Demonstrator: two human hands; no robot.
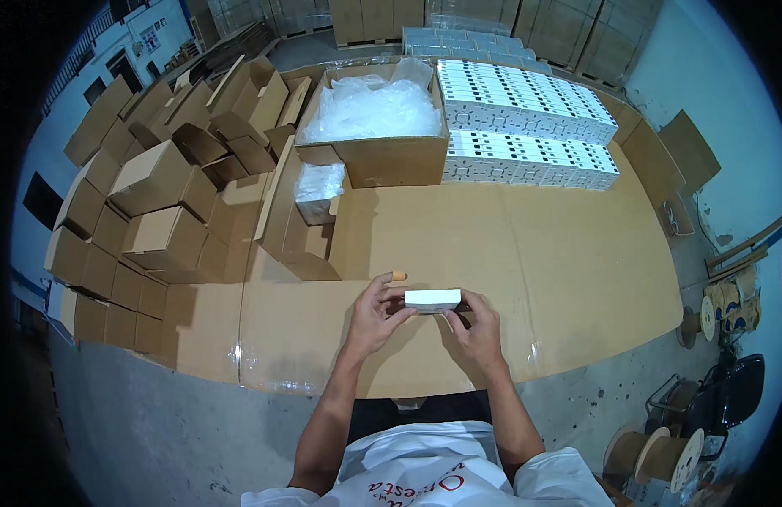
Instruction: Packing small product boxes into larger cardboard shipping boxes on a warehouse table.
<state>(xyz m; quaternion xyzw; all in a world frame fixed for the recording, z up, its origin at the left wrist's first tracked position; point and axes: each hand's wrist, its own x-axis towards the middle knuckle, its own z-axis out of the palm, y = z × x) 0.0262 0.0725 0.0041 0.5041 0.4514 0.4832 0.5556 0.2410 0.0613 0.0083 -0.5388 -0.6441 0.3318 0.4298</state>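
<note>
Between both hands, above the near part of the cardboard-covered table [442, 245], I hold a small white box [432, 298]. My left hand [376, 317] grips its left end, thumb at the near side; an orange cover wraps one fingertip. My right hand [477, 328] closes on the right end, thumb also at the near edge. Ahead and to the left stands an open brown carton [311, 264] with a stack of plastic-wrapped pieces [318, 191] in its far part.
A large carton [389, 160] full of clear plastic bags [372, 108] stands at the back. Right of it, white printed boxes [526, 101] are stacked in rows. Many brown cartons [158, 182] crowd the left side. Wooden spools [661, 456] and a black chair [738, 393] are on the floor at right.
</note>
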